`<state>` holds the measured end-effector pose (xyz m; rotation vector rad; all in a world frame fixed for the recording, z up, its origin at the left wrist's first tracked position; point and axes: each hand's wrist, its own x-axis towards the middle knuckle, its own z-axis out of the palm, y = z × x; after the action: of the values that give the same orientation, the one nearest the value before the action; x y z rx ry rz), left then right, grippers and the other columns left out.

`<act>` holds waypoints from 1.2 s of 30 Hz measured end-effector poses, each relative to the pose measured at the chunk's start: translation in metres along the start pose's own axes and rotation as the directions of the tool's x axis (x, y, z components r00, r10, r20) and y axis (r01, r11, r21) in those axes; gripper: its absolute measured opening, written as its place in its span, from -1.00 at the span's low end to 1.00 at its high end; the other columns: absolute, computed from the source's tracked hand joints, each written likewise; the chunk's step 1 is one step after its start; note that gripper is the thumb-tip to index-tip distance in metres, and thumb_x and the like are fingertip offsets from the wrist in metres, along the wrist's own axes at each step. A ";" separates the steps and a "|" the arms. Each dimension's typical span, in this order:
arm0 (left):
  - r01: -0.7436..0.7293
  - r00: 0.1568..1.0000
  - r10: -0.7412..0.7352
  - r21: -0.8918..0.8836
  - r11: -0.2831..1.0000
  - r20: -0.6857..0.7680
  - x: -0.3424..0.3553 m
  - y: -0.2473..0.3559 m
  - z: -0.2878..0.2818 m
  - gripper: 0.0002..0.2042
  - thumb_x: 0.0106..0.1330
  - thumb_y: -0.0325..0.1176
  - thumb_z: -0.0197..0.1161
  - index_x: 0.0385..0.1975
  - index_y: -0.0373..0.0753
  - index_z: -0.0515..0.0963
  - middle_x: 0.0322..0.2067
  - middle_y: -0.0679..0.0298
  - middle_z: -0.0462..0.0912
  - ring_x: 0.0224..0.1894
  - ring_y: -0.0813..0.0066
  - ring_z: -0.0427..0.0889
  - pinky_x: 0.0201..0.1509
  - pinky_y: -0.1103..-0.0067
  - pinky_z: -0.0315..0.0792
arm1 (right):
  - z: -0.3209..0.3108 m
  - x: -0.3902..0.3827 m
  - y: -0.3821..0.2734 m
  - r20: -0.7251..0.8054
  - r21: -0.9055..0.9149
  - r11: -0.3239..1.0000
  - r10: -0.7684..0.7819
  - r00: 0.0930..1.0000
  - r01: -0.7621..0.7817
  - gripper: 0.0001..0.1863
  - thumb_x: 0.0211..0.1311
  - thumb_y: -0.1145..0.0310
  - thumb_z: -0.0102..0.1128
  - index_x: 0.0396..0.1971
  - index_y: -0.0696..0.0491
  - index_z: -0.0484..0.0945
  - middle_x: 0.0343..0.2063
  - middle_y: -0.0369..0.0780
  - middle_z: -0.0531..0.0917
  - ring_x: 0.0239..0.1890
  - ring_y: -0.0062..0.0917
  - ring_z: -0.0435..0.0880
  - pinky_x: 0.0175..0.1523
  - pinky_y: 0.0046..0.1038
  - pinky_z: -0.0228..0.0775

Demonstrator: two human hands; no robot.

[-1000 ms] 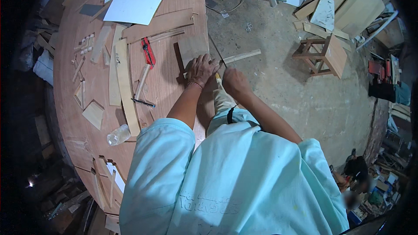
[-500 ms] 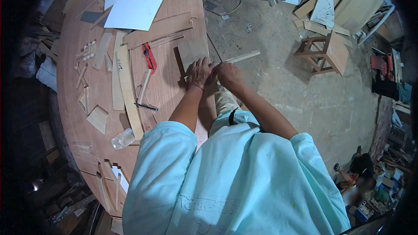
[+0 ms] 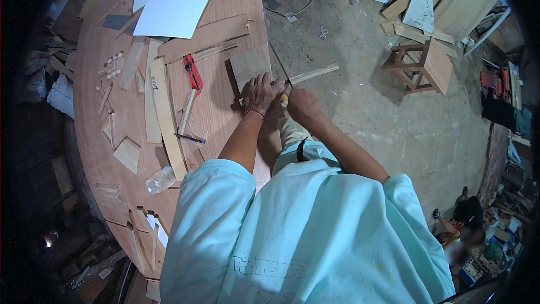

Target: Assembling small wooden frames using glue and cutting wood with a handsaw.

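At the table's right edge, my left hand [image 3: 261, 93] presses a thin wooden strip [image 3: 318, 72] down, its fingers bent over it. The strip's far end juts out past the edge over the floor. My right hand [image 3: 304, 104] is closed around the handle of a hand saw [image 3: 280, 63]. Its thin dark blade points away from me and crosses the strip beside my left fingertips; a bit of yellow shows by the grip. Under and ahead of my left fingers lies a flat grey-brown board [image 3: 250, 65], with a dark strip along its left side.
On the wooden table [image 3: 219, 112] lie a red tool [image 3: 193, 73], a pen [image 3: 189, 138], long pale boards [image 3: 166, 121], white panels [image 3: 171, 17] and a clear plastic container [image 3: 160, 180]. A wooden stool [image 3: 419, 67] stands on the floor to the right. Another person [image 3: 464, 231] sits at lower right.
My right hand has drawn back toward me and slightly right, with the saw blade following. My left hand stays on the strip.
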<state>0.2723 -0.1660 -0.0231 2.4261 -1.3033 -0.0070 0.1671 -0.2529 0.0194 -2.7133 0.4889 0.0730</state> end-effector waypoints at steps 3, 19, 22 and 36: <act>-0.120 0.992 0.123 0.123 0.985 -0.019 -0.002 0.002 0.000 -0.75 0.00 -0.11 0.03 -0.40 -0.11 0.39 -0.48 0.21 0.34 -0.36 0.29 0.36 -0.29 0.45 0.26 | -0.023 -0.018 -0.009 0.121 0.106 0.970 0.205 0.971 -0.218 -0.86 -0.11 0.44 -0.16 -0.57 0.19 0.34 -0.65 -0.06 0.46 -0.58 -0.22 0.47 -0.51 -0.28 0.30; -0.091 0.996 0.092 0.092 0.992 -0.004 0.006 0.005 0.002 -0.80 0.01 -0.11 0.00 -0.44 -0.04 0.41 -0.49 0.22 0.32 -0.38 0.31 0.35 -0.36 0.44 0.27 | -0.001 0.011 0.008 0.075 0.136 0.975 0.168 0.983 -0.177 -0.83 -0.09 0.39 -0.14 -0.55 0.17 0.39 -0.56 -0.01 0.49 -0.47 -0.21 0.51 -0.41 -0.27 0.35; -0.056 0.998 0.055 0.117 0.992 0.006 0.001 0.000 0.004 -0.81 0.00 -0.14 0.01 -0.46 -0.05 0.42 -0.47 0.24 0.32 -0.34 0.32 0.34 -0.33 0.45 0.25 | 0.008 0.009 0.005 -0.090 0.002 0.997 -0.072 0.993 0.072 -0.84 -0.10 0.41 -0.14 -0.54 0.17 0.38 -0.54 -0.03 0.49 -0.45 -0.21 0.51 -0.42 -0.29 0.35; -0.093 0.994 0.078 0.193 0.977 0.081 -0.002 -0.002 0.005 -0.81 0.04 -0.21 -0.03 -0.34 -0.02 0.39 -0.37 0.23 0.34 -0.25 0.30 0.34 -0.30 0.47 0.27 | -0.017 -0.009 -0.006 0.109 0.099 0.982 0.153 0.982 -0.164 -0.81 -0.06 0.44 -0.23 -0.50 0.26 0.31 -0.61 0.05 0.47 -0.52 -0.12 0.48 -0.41 -0.22 0.32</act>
<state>0.2719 -0.1655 -0.0285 2.5520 -1.5046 0.0601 0.1603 -0.2514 0.0378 -2.5476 0.6586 0.2187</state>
